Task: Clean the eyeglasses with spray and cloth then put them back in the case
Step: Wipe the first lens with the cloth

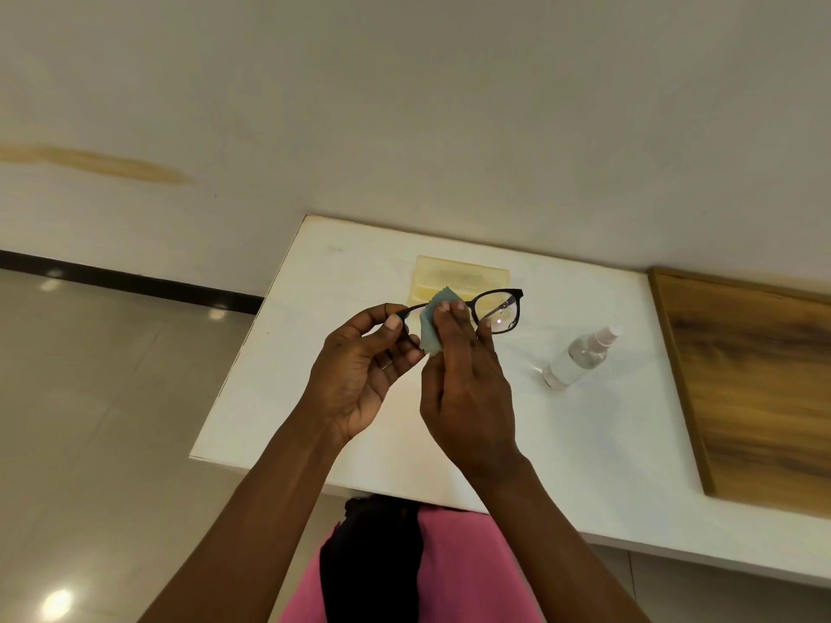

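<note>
Black-framed eyeglasses are held up above the white table. My left hand pinches the frame's left end between thumb and fingers. My right hand pinches a small blue-grey cloth over the left lens, which the cloth and fingers hide. The right lens is bare and shows a glare spot. A pale yellow case lies open on the table behind the glasses. A clear spray bottle with a pinkish cap lies on its side to the right.
A wooden board lies on the table's right part. The table stands against a white wall; its left edge drops to a tiled floor. Pink and black clothing shows below the near edge.
</note>
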